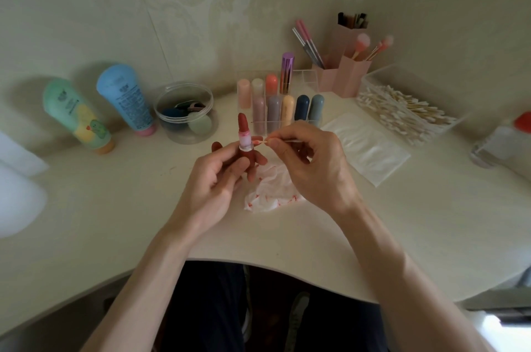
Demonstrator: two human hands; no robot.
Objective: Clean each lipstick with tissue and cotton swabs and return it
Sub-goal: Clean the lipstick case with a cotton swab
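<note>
My left hand (221, 176) grips an uncapped red lipstick (244, 136) upright by its base, the red bullet raised above a pink collar. My right hand (310, 162) pinches a cotton swab (260, 141); its stained tip touches the lipstick's collar from the right. Under both hands lies a crumpled white tissue (273, 193) with red smears. Behind them a clear organizer (304, 78) holds several capped lipsticks in pastel and dark colours.
A clear box of cotton swabs (408, 110) stands at the right, with a flat tissue pack (365, 147) in front of it. Pink brush holders (344, 75) stand behind. Two tubes (123, 98) and a round clear jar (184, 113) are at the left.
</note>
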